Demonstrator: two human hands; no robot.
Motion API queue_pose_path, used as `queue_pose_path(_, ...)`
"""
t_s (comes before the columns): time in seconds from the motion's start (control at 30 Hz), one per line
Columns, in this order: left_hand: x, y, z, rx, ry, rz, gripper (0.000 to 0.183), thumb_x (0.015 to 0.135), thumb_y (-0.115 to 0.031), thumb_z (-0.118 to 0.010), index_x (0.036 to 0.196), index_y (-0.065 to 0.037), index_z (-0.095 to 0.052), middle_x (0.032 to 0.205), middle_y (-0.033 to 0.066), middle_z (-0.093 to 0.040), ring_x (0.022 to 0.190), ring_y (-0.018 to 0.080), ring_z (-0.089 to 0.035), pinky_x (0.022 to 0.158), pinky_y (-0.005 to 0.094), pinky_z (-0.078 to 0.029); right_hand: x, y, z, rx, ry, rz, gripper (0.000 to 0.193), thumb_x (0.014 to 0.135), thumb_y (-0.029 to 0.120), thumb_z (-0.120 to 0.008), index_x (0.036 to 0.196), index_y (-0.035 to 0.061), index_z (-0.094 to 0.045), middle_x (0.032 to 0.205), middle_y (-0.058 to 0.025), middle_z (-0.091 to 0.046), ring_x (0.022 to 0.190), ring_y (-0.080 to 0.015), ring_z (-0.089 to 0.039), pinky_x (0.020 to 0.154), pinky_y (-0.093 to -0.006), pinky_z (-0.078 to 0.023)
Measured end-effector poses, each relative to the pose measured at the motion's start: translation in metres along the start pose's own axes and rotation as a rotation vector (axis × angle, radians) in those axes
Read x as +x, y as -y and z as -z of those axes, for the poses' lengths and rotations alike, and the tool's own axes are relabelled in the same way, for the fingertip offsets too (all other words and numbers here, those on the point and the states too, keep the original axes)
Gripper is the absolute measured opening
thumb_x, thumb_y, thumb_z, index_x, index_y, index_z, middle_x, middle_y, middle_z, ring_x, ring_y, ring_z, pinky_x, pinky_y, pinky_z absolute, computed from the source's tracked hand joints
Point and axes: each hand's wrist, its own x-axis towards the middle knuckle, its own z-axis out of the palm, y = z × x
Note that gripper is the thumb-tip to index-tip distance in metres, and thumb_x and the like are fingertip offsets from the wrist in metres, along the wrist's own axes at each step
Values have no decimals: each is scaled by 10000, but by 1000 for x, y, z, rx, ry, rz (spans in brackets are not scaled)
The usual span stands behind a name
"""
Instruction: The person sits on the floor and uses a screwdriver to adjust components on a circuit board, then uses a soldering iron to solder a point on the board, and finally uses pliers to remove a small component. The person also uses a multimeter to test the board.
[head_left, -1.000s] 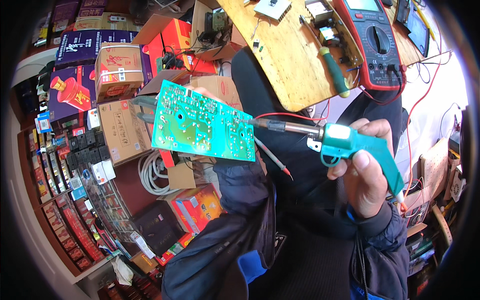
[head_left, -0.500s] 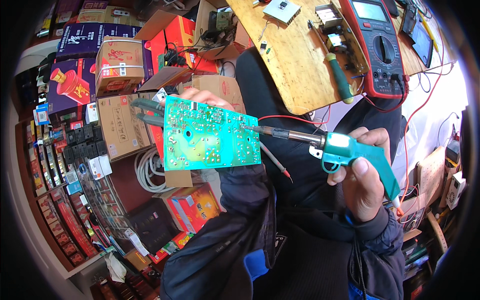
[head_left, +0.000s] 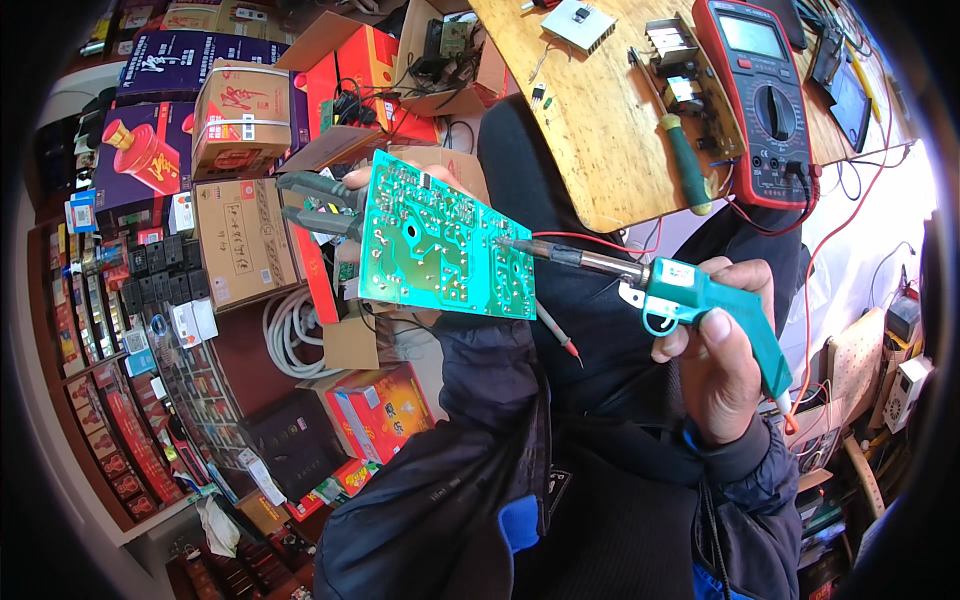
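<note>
My left hand [head_left: 450, 180] is closed on a green circuit board [head_left: 432, 262] from behind; most of its fingers are hidden. The board is tilted, its solder side with many joints and a round hole facing me. Two dark grey prongs, like plier handles [head_left: 318, 205], jut out past its left edge; how they are held is hidden. My right hand [head_left: 722, 362] grips a green gun-shaped soldering iron [head_left: 708, 302] by its handle. The iron's thin tip reaches over the board's upper right part and appears to touch a joint there.
On the wooden table [head_left: 575, 130] lie a red multimeter [head_left: 757, 110], a green-handled screwdriver [head_left: 686, 165] and a heat sink [head_left: 578, 25]. A test probe [head_left: 557, 332] hangs below the board. Boxes [head_left: 245, 235] and a coiled grey cable [head_left: 290, 335] stand left; a red lead [head_left: 815, 265] runs at right.
The board has shifted slightly right and up and tilted, its right side dipping. The iron's tip stays over nearly the same part of the board. The whole view has moved a little.
</note>
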Motion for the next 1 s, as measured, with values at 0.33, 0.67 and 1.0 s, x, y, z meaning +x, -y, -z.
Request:
queue_pose_path(0.33,0,-5,3,-8,-17,21,589,858,-213,-903,1392,-213,-654,1162,22,-666,1172,208,-627,1005,426,-557,0,0,1,16,2,-3,350,931,77,-692,1183,6,-460,1111,-195,-597,763,-264,-717,732,-395,-627)
queue_pose_path(0.67,0,-15,2,31,-103,-8,549,837,-164,-921,1333,-186,-688,1109,61,-677,1207,251,-656,991,484,-608,-1,-1,1,-3,-10,2,362,928,88,-703,1185,11,-460,1102,-192,-593,753,-263,-717,722,-397,-629)
queue_pose_path(1.0,7,-9,12,19,31,48,589,887,-322,-859,1403,-135,-645,1157,72,-635,1181,254,-633,976,472,-586,1,-1,2,-18,-11,13,363,931,104,-708,1176,11,-457,1091,-190,-591,742,-258,-713,721,-396,-628)
